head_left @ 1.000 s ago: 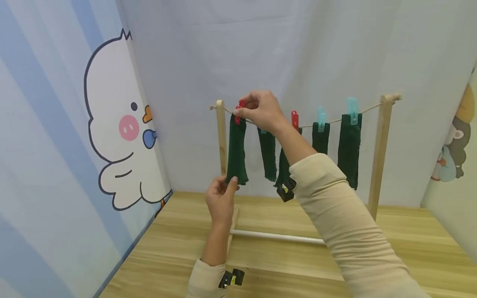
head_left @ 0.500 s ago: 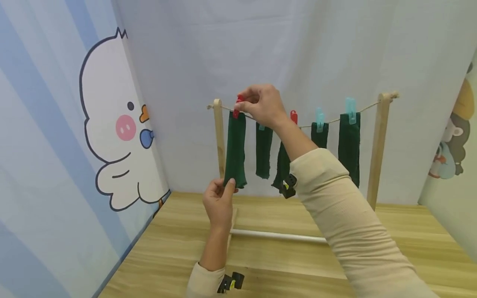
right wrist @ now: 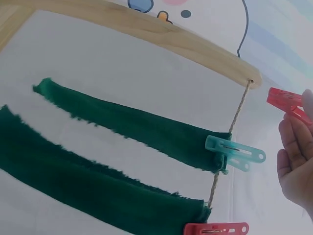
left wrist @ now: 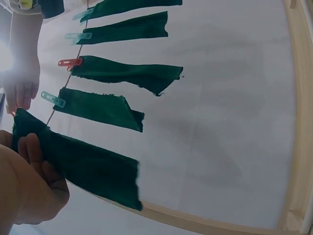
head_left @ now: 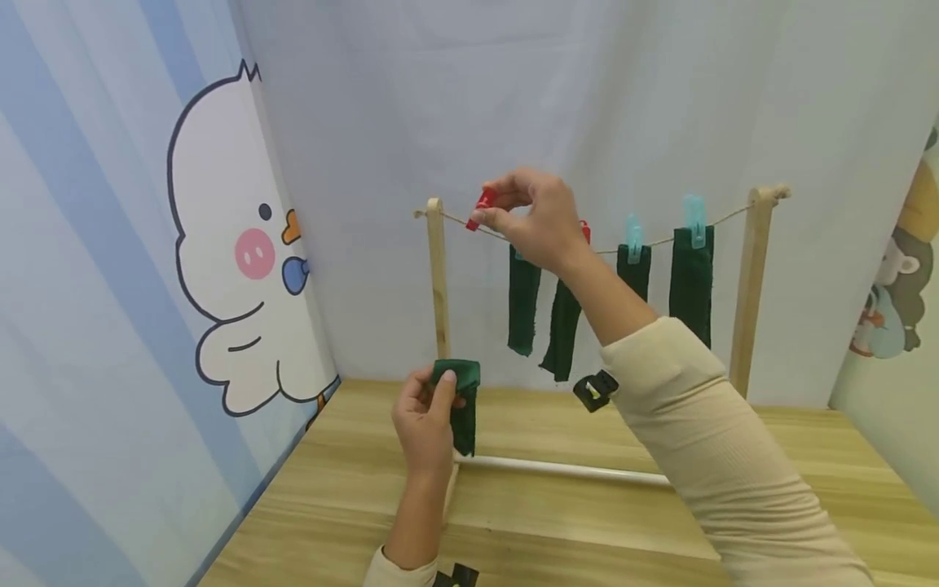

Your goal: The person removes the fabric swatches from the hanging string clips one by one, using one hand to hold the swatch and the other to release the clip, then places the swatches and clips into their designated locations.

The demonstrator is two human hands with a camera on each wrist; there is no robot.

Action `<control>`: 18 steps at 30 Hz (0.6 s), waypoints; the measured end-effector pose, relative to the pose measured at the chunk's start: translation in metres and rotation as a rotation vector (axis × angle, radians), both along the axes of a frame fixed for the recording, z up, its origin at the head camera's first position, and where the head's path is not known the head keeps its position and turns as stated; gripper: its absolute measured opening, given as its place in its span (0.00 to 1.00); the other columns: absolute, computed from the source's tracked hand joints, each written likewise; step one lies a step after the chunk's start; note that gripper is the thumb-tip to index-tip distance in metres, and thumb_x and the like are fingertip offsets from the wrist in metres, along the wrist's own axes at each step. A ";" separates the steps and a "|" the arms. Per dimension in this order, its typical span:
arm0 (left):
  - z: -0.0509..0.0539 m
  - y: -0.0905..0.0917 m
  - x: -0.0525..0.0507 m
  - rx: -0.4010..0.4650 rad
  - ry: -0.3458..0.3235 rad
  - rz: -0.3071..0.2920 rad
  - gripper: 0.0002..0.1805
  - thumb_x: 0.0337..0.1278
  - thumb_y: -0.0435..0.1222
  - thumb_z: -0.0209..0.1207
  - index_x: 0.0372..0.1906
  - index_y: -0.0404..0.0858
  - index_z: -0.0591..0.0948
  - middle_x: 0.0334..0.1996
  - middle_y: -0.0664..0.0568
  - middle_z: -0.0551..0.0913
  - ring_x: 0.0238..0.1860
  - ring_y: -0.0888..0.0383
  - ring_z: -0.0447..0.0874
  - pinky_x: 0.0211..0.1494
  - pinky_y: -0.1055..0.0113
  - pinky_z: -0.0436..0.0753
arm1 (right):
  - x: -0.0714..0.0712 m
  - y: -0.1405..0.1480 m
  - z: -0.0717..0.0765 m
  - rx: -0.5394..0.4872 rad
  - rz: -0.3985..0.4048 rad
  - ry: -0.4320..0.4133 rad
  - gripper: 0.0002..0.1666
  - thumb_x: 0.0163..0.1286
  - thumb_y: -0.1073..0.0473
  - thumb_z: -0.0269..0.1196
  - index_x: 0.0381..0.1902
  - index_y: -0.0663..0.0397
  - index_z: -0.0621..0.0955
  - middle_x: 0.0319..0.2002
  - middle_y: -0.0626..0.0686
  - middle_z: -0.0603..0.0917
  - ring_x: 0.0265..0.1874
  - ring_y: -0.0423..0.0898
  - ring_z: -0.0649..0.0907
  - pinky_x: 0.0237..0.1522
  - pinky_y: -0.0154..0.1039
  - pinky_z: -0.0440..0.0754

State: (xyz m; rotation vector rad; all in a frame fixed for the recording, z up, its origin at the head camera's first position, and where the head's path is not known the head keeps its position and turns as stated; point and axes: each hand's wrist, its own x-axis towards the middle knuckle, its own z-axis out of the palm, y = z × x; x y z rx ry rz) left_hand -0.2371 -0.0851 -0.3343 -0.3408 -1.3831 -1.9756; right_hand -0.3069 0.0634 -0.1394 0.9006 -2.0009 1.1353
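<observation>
In the head view my right hand (head_left: 539,216) pinches a red clothespin (head_left: 481,209) by its handles, near the left end of the rope line. The right wrist view shows that clothespin apart from the rope (right wrist: 239,108). Lower down, my left hand (head_left: 425,416) holds a strip of dark green cloth (head_left: 464,424) between thumb and fingers. Its upper part folds over the fingers and the rest hangs down. In the left wrist view the held cloth (left wrist: 98,166) lies off the line, below the other strips.
Several green strips (head_left: 522,306) hang on the line from teal clothespins (head_left: 694,222) and a red clothespin (right wrist: 215,229). Wooden posts (head_left: 438,285) hold the rope at both ends. A white rod (head_left: 557,468) runs low across the frame, above the wooden table (head_left: 330,489).
The red clothespin has come off the leftmost strip and stays in my right hand, which has shifted slightly right. That strip has dropped off the line and folds over my left hand.
</observation>
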 end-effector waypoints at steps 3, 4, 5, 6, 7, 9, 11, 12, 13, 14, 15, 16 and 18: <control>-0.003 -0.002 0.006 -0.002 -0.021 -0.013 0.11 0.59 0.28 0.56 0.38 0.19 0.75 0.26 0.48 0.78 0.24 0.60 0.76 0.29 0.71 0.78 | 0.007 0.004 -0.010 0.002 0.025 0.029 0.17 0.58 0.61 0.69 0.42 0.66 0.80 0.33 0.56 0.84 0.35 0.46 0.81 0.46 0.43 0.72; -0.003 -0.004 0.007 -0.007 -0.024 -0.018 0.11 0.60 0.28 0.55 0.38 0.19 0.75 0.27 0.47 0.78 0.25 0.59 0.76 0.29 0.71 0.78 | 0.009 0.005 -0.012 0.001 0.031 0.041 0.17 0.58 0.61 0.69 0.43 0.65 0.80 0.33 0.55 0.85 0.35 0.46 0.81 0.47 0.44 0.72; -0.004 -0.005 0.008 -0.012 -0.028 -0.021 0.11 0.60 0.28 0.55 0.39 0.19 0.75 0.28 0.46 0.78 0.25 0.59 0.76 0.30 0.70 0.78 | 0.011 0.006 -0.014 -0.001 0.035 0.054 0.18 0.57 0.61 0.69 0.43 0.65 0.80 0.33 0.55 0.85 0.35 0.46 0.81 0.47 0.45 0.72; -0.004 -0.006 0.010 -0.017 -0.032 -0.023 0.11 0.60 0.27 0.54 0.39 0.19 0.75 0.28 0.46 0.78 0.25 0.59 0.77 0.30 0.70 0.78 | 0.012 0.007 -0.016 -0.003 0.037 0.065 0.18 0.57 0.61 0.69 0.43 0.65 0.80 0.33 0.55 0.85 0.35 0.46 0.81 0.48 0.46 0.71; -0.005 -0.008 0.011 -0.023 -0.034 -0.026 0.11 0.60 0.27 0.54 0.40 0.19 0.75 0.28 0.46 0.78 0.25 0.59 0.77 0.30 0.70 0.78 | 0.014 0.008 -0.018 -0.004 0.037 0.076 0.18 0.57 0.61 0.69 0.43 0.65 0.80 0.33 0.55 0.85 0.35 0.46 0.81 0.48 0.46 0.71; -0.005 -0.011 0.013 -0.034 -0.043 -0.029 0.11 0.60 0.26 0.53 0.41 0.18 0.75 0.29 0.46 0.78 0.25 0.59 0.77 0.31 0.70 0.79 | 0.018 0.011 -0.023 -0.007 0.033 0.084 0.19 0.57 0.62 0.70 0.44 0.65 0.79 0.33 0.55 0.85 0.35 0.46 0.81 0.47 0.46 0.71; -0.006 -0.014 0.016 -0.044 -0.050 -0.036 0.11 0.60 0.25 0.52 0.42 0.18 0.75 0.29 0.46 0.78 0.24 0.59 0.76 0.31 0.70 0.79 | 0.021 0.014 -0.028 -0.015 0.038 0.088 0.19 0.56 0.63 0.70 0.44 0.66 0.79 0.33 0.56 0.84 0.35 0.46 0.81 0.46 0.47 0.73; -0.007 -0.016 0.017 -0.048 -0.056 -0.042 0.11 0.59 0.25 0.52 0.42 0.18 0.75 0.29 0.46 0.78 0.24 0.59 0.76 0.31 0.70 0.79 | 0.023 0.016 -0.030 -0.020 0.045 0.086 0.19 0.56 0.64 0.70 0.44 0.67 0.79 0.33 0.56 0.84 0.35 0.47 0.81 0.46 0.47 0.73; -0.007 -0.018 0.018 -0.054 -0.063 -0.046 0.11 0.59 0.24 0.52 0.43 0.18 0.75 0.29 0.46 0.77 0.24 0.59 0.76 0.31 0.70 0.79 | 0.024 0.018 -0.033 -0.024 0.047 0.084 0.19 0.56 0.64 0.70 0.44 0.67 0.79 0.33 0.56 0.84 0.35 0.47 0.81 0.46 0.47 0.74; -0.008 -0.019 0.019 -0.058 -0.070 -0.050 0.11 0.59 0.24 0.52 0.43 0.18 0.75 0.29 0.46 0.77 0.24 0.59 0.76 0.32 0.70 0.79 | 0.026 0.020 -0.036 -0.030 0.049 0.079 0.19 0.56 0.65 0.70 0.45 0.67 0.79 0.33 0.56 0.84 0.35 0.47 0.81 0.45 0.47 0.74; -0.009 -0.021 0.019 -0.064 -0.076 -0.052 0.12 0.58 0.24 0.51 0.44 0.18 0.74 0.29 0.46 0.77 0.25 0.59 0.76 0.32 0.70 0.79 | 0.027 0.022 -0.040 -0.036 0.052 0.074 0.19 0.55 0.65 0.70 0.45 0.67 0.79 0.33 0.57 0.84 0.35 0.47 0.81 0.45 0.47 0.74; -0.010 -0.023 0.020 -0.072 -0.080 -0.050 0.12 0.58 0.23 0.51 0.44 0.17 0.75 0.29 0.46 0.77 0.25 0.59 0.76 0.32 0.70 0.79 | 0.028 0.023 -0.043 -0.041 0.057 0.066 0.19 0.56 0.65 0.69 0.45 0.67 0.79 0.33 0.57 0.84 0.36 0.48 0.80 0.45 0.47 0.74; -0.013 -0.027 0.021 -0.091 -0.090 -0.043 0.12 0.58 0.23 0.51 0.45 0.18 0.74 0.30 0.45 0.77 0.26 0.59 0.76 0.32 0.70 0.79 | 0.031 0.027 -0.049 -0.048 0.064 0.051 0.19 0.56 0.66 0.69 0.45 0.67 0.79 0.34 0.57 0.84 0.37 0.48 0.80 0.45 0.45 0.74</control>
